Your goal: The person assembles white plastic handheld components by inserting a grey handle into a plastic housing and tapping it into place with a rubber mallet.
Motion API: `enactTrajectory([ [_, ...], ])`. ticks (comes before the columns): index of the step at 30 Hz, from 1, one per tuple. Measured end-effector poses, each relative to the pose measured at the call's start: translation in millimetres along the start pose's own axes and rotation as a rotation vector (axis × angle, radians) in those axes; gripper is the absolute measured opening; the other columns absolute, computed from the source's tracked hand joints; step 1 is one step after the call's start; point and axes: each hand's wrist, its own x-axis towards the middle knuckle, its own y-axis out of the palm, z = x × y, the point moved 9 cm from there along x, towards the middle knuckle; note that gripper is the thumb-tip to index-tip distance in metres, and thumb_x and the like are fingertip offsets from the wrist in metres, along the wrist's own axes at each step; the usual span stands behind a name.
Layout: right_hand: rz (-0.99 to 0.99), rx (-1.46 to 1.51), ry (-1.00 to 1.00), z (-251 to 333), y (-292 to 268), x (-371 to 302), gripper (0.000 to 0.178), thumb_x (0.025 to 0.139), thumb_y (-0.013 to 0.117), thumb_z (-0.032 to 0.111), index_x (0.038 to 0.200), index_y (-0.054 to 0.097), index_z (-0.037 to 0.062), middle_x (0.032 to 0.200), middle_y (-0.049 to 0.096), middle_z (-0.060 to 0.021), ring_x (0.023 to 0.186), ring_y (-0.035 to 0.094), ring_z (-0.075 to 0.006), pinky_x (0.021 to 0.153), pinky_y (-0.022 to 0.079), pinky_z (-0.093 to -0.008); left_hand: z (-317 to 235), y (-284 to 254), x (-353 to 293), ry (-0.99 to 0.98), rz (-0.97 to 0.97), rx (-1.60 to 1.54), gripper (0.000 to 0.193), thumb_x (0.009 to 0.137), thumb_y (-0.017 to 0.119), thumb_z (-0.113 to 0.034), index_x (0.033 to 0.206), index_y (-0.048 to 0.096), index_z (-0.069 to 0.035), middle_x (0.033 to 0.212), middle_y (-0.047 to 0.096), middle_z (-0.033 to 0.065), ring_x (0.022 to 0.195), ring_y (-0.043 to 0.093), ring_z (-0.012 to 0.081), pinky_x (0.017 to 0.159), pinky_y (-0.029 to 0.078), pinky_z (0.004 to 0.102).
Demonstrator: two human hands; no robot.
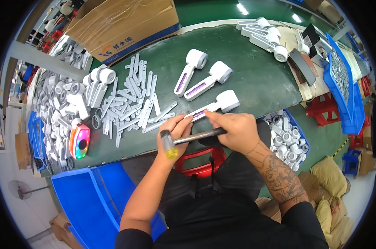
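Observation:
My left hand (179, 128) pinches the handle end of a white round-headed handheld housing (228, 101) lying at the table's near edge. A purple strip shows in its handle. My right hand (241, 132) is closed round the handle of a small mallet (199, 135), while its thumb and forefinger press at the purple strip. The mallet's head, with a yellow face, hangs in front of my left wrist. Just beyond lie two similar housings (194, 60) (219, 72), each with a purple strip. To the left is a loose heap of grey handle strips (132, 89).
White housings (63, 103) are piled at the left, beside a device with coloured lights (79, 142). A cardboard box (125, 29) stands at the back. Blue bins (78, 195) sit below left; another crate (304, 139) of white parts is at right. A red stool (202, 162) is under the table.

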Motion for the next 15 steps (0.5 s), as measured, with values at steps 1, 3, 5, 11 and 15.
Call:
enactTrajectory([
  [1,0.075,-0.047,-0.027,4.3,9.6,-0.4,0.058,0.075,0.080,0.010,0.132,0.079,0.0200,0.088,0.080,-0.0026,0.073,0.078,-0.0250,0.062,0.060,-0.0396,-0.3,-1.5,0.2,0.014,-0.045,-0.008,0.033,0.084,0.089,-0.008,0.116,0.083,-0.013,0.113,0.079,0.0089,0.099,0.077,0.0309,0.088,0.060,0.0420],
  [3,0.148,-0.096,-0.049,5.7,19.4,-4.3,0.058,0.075,0.080,0.011,0.132,0.078,0.0197,0.083,0.078,-0.0017,0.070,0.076,-0.0248,0.059,0.059,-0.0400,-0.5,0.9,-0.7,0.023,-0.049,0.003,0.033,0.084,0.090,-0.009,0.116,0.083,-0.015,0.113,0.079,0.0082,0.097,0.077,0.0305,0.085,0.060,0.0418],
  [5,0.145,-0.143,-0.047,2.6,23.2,-6.0,0.057,0.075,0.081,0.014,0.132,0.078,0.0188,0.079,0.075,-0.0020,0.066,0.073,-0.0262,0.056,0.056,-0.0418,-2.5,-0.1,-3.5,0.050,-0.102,0.001,0.032,0.086,0.090,-0.010,0.116,0.084,-0.017,0.113,0.079,0.0074,0.097,0.077,0.0307,0.082,0.061,0.0416],
  [11,0.124,-0.132,-0.052,0.6,25.9,-2.6,0.056,0.076,0.079,0.016,0.132,0.078,0.0189,0.078,0.074,-0.0031,0.065,0.073,-0.0268,0.056,0.056,-0.0421,0.0,1.6,-9.8,0.071,-0.112,-0.002,0.037,0.086,0.090,-0.011,0.121,0.082,-0.020,0.116,0.077,0.0042,0.097,0.076,0.0304,0.082,0.060,0.0415],
  [15,0.154,-0.149,-0.064,0.9,28.0,-3.2,0.055,0.076,0.079,0.016,0.130,0.078,0.0187,0.078,0.074,-0.0034,0.065,0.073,-0.0264,0.056,0.056,-0.0420,-2.7,1.0,-9.0,0.089,-0.103,0.044,0.037,0.085,0.089,-0.010,0.121,0.082,-0.020,0.116,0.077,0.0044,0.096,0.076,0.0290,0.080,0.059,0.0406],
])
